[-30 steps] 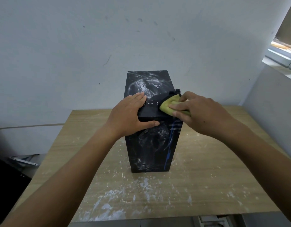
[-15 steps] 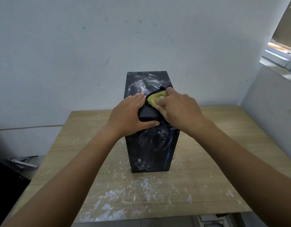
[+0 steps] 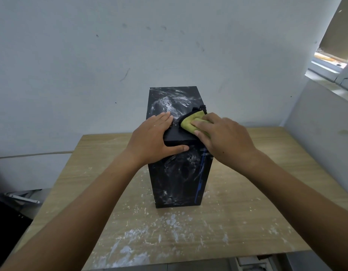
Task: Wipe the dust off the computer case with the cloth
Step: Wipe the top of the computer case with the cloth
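While the left hand braces the computer case, the right hand works the cloth on the case's top panel.

Left hand: fingers straight and together, laid flat on the near left part of the top. Thumb stretched across the upper front face, just below the top edge. Nothing gripped inside the palm; it presses and steadies.

Right hand: fingers bent over the cloth, bunching it and pressing it down on the top panel at the near right edge. Cloth is yellow-green with a dark border, and most of it shows ahead of the fingertips; the rest is hidden under the hand.

Case: black tower, upright on the table, directly under both hands. White dust smears cover the top beyond the left fingertips; the strip between the two hands looks darker and cleaner. More smears on the front face below the left thumb, and a blue stripe runs down it under the right wrist.

Table: pale wood grain, with white powder flecks scattered between the forearms, near its front edge.

Beyond the hands: a scuffed wall. Window frame far to the right of the right hand.
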